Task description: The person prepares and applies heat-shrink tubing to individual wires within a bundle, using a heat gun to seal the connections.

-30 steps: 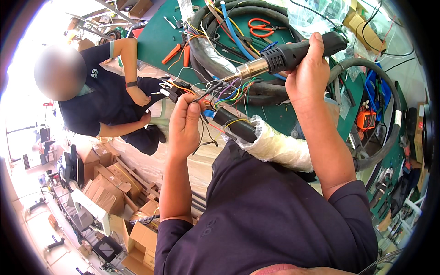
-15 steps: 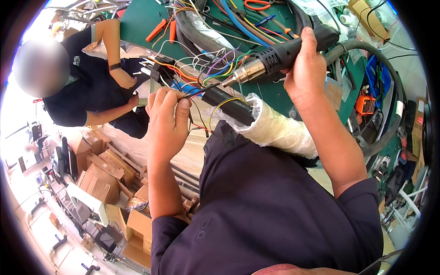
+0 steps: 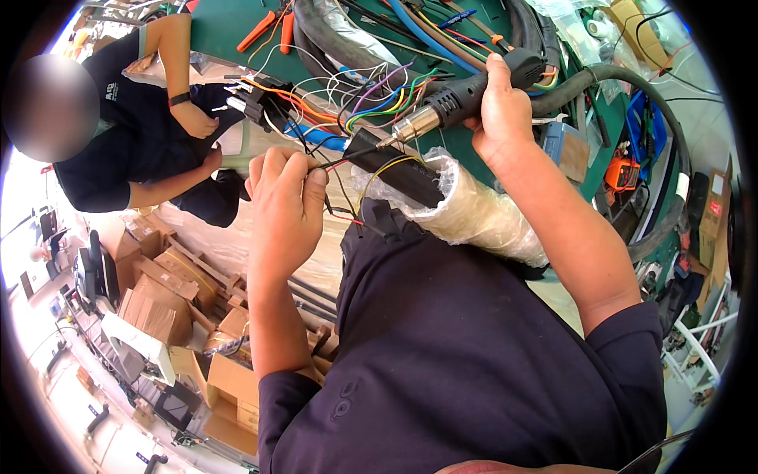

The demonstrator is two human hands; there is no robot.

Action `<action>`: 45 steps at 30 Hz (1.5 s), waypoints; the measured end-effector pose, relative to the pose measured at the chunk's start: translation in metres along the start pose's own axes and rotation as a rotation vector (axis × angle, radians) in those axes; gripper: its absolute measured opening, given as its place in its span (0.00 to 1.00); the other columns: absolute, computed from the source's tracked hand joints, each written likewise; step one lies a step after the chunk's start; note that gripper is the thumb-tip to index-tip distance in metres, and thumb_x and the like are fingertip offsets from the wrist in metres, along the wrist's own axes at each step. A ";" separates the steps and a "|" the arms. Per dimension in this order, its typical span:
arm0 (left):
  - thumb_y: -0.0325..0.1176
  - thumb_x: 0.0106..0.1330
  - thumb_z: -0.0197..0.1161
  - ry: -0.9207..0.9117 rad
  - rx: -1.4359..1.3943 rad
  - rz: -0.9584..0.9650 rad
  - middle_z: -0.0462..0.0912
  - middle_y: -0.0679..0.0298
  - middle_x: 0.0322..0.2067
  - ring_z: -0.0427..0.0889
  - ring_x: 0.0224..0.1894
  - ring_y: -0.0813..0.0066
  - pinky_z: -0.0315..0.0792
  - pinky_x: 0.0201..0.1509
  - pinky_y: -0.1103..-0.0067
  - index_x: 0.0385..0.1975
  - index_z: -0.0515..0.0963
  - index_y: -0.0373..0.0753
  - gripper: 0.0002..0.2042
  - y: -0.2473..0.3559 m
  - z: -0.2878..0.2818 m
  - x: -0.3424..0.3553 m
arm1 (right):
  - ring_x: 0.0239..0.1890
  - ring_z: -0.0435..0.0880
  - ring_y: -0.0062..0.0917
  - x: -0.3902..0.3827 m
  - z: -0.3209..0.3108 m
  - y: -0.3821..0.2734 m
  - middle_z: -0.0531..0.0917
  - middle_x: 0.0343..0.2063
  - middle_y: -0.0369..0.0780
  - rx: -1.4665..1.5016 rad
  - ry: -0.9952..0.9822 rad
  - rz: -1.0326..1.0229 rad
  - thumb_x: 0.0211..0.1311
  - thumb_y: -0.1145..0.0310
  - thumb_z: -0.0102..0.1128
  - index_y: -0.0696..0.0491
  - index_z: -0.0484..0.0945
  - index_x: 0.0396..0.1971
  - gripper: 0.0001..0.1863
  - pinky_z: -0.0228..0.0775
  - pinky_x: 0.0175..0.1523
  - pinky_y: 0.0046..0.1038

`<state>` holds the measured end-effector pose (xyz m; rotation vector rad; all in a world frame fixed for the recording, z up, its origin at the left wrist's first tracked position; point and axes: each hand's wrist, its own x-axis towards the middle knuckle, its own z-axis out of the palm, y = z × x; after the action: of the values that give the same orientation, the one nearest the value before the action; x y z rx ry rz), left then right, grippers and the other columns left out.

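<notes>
My right hand (image 3: 505,110) is wrapped round the dark body of a heat gun (image 3: 458,99). Its metal nozzle points down-left at a thin black wire (image 3: 359,153), the tip very close to it. Pinched between the thumb and fingers of my left hand (image 3: 284,205) is that same wire, with red and black ends hanging below. Behind the wire lies a thick black sleeve (image 3: 395,170) on a cable, its near part wrapped in clear plastic film (image 3: 489,213). Several coloured wires (image 3: 387,103) fan out past it toward a dark connector (image 3: 257,107).
A green-topped table (image 3: 225,35) carries orange-handled pliers (image 3: 264,31), thick cables and loose tools. To the left sits another person (image 3: 142,118), arms resting near the table. Cardboard boxes (image 3: 162,304) crowd the floor at lower left. An orange device (image 3: 622,174) lies at right.
The whole view has shifted slightly. The heat gun has tilted and moved a little down-left, its nozzle still by the wire. My left hand keeps its pinch.
</notes>
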<state>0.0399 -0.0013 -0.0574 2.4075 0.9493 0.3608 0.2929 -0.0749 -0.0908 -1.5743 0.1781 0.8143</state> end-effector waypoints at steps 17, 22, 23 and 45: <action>0.30 0.64 0.58 0.005 -0.045 0.006 0.72 0.58 0.36 0.67 0.43 0.56 0.60 0.50 0.68 0.33 0.74 0.36 0.05 -0.003 0.003 -0.003 | 0.19 0.76 0.23 0.009 0.000 0.021 0.79 0.23 0.36 0.015 0.022 0.099 0.64 0.47 0.55 0.54 0.73 0.31 0.22 0.63 0.18 0.25; 0.30 0.64 0.58 0.013 -0.019 0.007 0.72 0.57 0.37 0.67 0.44 0.56 0.59 0.51 0.68 0.33 0.74 0.35 0.05 -0.003 0.004 -0.006 | 0.26 0.79 0.27 0.012 -0.006 0.027 0.80 0.30 0.40 0.033 -0.059 0.066 0.65 0.47 0.51 0.59 0.72 0.36 0.25 0.67 0.27 0.30; 0.30 0.64 0.58 0.017 -0.012 0.010 0.72 0.57 0.37 0.67 0.44 0.56 0.59 0.51 0.68 0.34 0.74 0.35 0.05 -0.003 0.004 -0.006 | 0.26 0.79 0.27 0.012 -0.006 0.027 0.80 0.30 0.40 0.030 -0.065 0.064 0.65 0.47 0.51 0.59 0.72 0.36 0.25 0.67 0.27 0.30; 0.36 0.74 0.50 0.161 -1.140 0.049 0.70 0.65 0.37 0.69 0.45 0.74 0.58 0.63 0.70 0.40 0.70 0.35 0.10 -0.005 0.005 0.021 | 0.35 0.83 0.27 -0.036 -0.015 -0.096 0.79 0.31 0.39 0.554 -0.233 -0.392 0.67 0.54 0.55 0.55 0.69 0.40 0.18 0.78 0.42 0.30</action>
<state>0.0538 0.0145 -0.0637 1.3599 0.4992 0.8450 0.3257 -0.0816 0.0074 -0.9412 -0.0727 0.5669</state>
